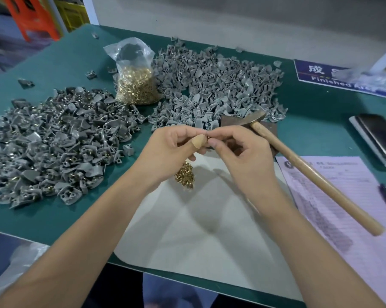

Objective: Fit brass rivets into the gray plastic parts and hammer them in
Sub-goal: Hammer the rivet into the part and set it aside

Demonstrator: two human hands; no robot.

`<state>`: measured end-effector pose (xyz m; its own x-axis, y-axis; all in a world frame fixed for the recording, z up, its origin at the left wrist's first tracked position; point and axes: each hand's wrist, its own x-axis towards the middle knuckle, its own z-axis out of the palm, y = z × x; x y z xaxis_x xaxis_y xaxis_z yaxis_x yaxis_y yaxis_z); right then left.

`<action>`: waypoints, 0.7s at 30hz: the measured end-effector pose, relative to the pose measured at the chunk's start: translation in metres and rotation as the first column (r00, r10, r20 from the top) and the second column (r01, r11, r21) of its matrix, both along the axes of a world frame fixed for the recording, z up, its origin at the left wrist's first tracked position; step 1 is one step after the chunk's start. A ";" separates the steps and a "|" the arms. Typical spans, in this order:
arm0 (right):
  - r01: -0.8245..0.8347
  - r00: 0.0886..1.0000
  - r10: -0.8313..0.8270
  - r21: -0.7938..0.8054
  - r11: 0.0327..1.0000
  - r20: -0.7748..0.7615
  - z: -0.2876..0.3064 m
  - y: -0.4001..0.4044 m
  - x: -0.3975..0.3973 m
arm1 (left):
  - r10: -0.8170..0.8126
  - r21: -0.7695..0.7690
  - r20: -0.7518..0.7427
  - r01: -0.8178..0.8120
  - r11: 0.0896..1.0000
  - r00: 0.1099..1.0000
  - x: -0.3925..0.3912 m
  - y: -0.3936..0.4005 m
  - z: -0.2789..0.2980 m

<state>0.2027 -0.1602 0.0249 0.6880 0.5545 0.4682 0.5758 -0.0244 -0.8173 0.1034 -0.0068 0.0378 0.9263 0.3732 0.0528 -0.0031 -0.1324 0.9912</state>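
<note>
Head view: our left hand (172, 147) and right hand (238, 150) pinch brass rivet (208, 137) together; hammer (298, 161) at 3 o'clock, loose rivets (185, 174) at 6.

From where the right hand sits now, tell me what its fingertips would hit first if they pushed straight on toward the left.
Probably the left hand: the right hand points at its bandaged thumb, with only a small brass rivet pinched between them. Depth is hard to judge, but they look almost touching.

Both hands (206, 147) fingertip to fingertip
</note>
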 end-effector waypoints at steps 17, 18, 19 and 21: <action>0.244 0.959 -0.220 -0.127 0.961 0.178 0.013 -0.011 0.006 | 0.091 0.374 -0.097 -0.049 0.926 0.991 0.013 0.005 0.003; 0.250 0.963 -0.235 -0.111 0.962 0.134 0.013 -0.012 0.008 | 0.160 0.498 -0.108 -0.086 0.863 0.981 0.014 0.007 0.001; 0.255 0.965 -0.246 -0.095 0.962 0.095 0.013 -0.013 0.009 | 0.202 0.588 -0.132 -0.088 0.804 0.970 0.015 0.008 -0.001; 0.267 0.963 -0.263 -0.070 0.961 0.059 0.012 -0.015 0.011 | 0.230 0.669 -0.195 -0.042 0.742 0.954 0.020 0.005 -0.007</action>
